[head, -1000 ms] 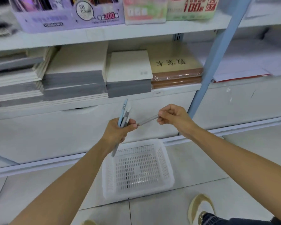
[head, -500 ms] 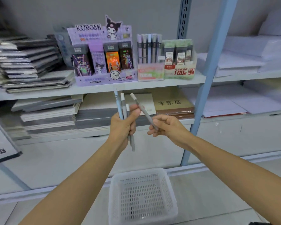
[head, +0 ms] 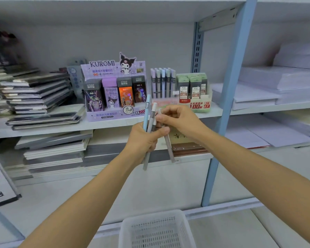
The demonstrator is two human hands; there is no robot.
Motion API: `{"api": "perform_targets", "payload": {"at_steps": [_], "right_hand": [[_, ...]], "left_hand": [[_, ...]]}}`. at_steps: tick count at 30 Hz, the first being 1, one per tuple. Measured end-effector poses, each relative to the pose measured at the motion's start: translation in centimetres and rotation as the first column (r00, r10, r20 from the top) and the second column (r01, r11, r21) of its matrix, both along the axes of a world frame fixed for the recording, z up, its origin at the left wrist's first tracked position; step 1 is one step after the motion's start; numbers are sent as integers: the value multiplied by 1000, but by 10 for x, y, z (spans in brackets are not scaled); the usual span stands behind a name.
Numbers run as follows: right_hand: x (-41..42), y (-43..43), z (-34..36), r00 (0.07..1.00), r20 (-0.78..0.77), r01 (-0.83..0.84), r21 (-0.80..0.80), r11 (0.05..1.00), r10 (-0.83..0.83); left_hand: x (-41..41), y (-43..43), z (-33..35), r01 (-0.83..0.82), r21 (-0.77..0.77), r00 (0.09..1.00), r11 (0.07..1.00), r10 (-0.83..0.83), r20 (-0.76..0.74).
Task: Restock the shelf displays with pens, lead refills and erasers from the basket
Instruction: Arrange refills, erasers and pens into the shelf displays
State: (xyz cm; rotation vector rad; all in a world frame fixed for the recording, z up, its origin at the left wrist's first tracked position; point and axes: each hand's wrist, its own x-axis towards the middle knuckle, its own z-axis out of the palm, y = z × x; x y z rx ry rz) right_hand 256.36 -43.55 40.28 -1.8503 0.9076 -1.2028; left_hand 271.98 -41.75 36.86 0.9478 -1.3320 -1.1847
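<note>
Right hand (head: 179, 120) drawn in against left hand (head: 143, 140), grip pinching grey pen (head: 168, 147); left grip closed round other pens (head: 147, 113).

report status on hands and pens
Left hand gripping pens upright. Right hand pinching a grey pen by its top. Pen display on the shelf just behind, nothing blocking it. Basket on floor below.

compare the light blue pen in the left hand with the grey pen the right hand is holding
Colour: the light blue pen is pale blue, the grey pen grey.
Grip: the left hand grips the light blue pen with another pen; the right hand pinches the grey pen alone.
Pose: the light blue pen stands near upright; the grey pen leans, lower end toward the right.
Both are slim stick pens.
</note>
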Motion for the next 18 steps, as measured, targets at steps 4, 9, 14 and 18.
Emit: {"api": "perform_targets", "payload": {"at_steps": [4,9,14,18], "right_hand": [[-14,-16,28,995,47,96,-81,992,-92],[-28,-46,78,930,311,259,-176,950,-196],[-28,-77,106,901,332,380,-294,877,-279],[-13,-94,97,940,140,341,-333,879,-311]], "left_hand": [[2,-15,21,0,43,997,999,3,-77],[10,-40,54,77,157,968,985,-36,-249],[20,-58,68,76,180,961,981,-24,-275],[26,-65,69,72,118,975,990,-45,-218]]}}
